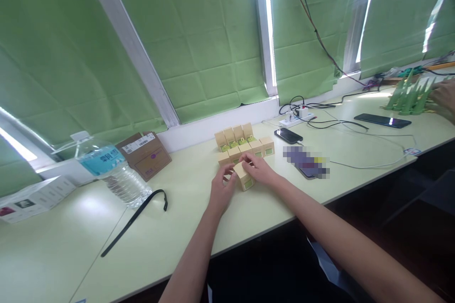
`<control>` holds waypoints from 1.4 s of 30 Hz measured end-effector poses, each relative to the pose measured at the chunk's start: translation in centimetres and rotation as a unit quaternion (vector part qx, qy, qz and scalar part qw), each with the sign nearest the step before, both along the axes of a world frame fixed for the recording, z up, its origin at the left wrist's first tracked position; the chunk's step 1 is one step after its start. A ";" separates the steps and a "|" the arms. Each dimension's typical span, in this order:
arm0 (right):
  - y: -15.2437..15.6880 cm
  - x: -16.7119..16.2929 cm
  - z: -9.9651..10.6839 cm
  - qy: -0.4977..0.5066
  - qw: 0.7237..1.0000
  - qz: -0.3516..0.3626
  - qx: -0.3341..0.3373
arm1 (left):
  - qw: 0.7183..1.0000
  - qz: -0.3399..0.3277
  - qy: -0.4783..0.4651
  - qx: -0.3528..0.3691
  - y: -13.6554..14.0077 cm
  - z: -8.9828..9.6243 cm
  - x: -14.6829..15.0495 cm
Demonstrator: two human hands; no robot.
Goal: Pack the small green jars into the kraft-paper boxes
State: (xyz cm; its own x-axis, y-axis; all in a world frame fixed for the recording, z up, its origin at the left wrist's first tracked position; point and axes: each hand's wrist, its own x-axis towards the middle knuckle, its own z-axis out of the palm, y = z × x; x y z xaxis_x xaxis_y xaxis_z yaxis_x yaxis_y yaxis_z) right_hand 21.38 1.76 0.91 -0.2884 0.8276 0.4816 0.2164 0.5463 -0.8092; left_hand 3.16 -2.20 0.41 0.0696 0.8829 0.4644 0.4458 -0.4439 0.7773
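A small tan cardboard box (243,173) with a green label on its front stands on the table between my hands. My left hand (223,185) grips its left side with curled fingers. From the right, my right hand (260,168) has its fingers on the top and right side of the same box. Just behind it is a row of similar closed boxes (267,146), partly hidden by my right hand. Farther back, several boxes with raised lids (238,133) show yellow-green contents, too small to make out.
Left: a large water bottle (119,177), a black strap (135,218), a brown carton (151,158) and white boxes (39,196). Right: a phone (288,135), a blurred-out phone (307,163), a dark phone (383,120), a power strip (297,119) with cables, green spiky pieces (408,97) and another person's hand (444,93).
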 end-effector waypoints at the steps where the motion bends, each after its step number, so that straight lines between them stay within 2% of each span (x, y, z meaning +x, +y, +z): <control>1: 0.0 0.0 0.0 -0.002 1.000 -0.001 0.001 | 1.000 -0.001 0.002 0.000 0.0 0.0 0.0; 11: 0.7 -0.1 -0.8 -0.033 0.998 0.016 -0.051 | 0.999 -0.008 0.020 -0.043 0.1 -0.1 0.0; 19: 0.3 0.2 -0.5 -0.048 0.998 -0.003 -0.044 | 0.996 -0.020 0.083 0.013 -0.2 -0.1 0.2; 24: 0.9 0.2 -1.0 -0.021 0.999 -0.040 -0.021 | 0.997 0.051 0.053 0.040 1.0 -0.3 -0.9; 30: 1.2 0.1 -1.3 -0.067 0.996 -0.038 -0.036 | 0.991 0.131 0.031 0.020 2.5 -0.7 -3.3; 35: 0.6 0.0 -1.2 -0.122 0.991 0.016 -0.057 | 0.991 0.133 0.026 0.008 2.6 -0.9 -3.5; 42: 0.9 -0.3 -2.0 -0.129 0.991 0.015 -0.017 | 0.992 0.122 -0.021 -0.035 2.7 -1.2 -3.3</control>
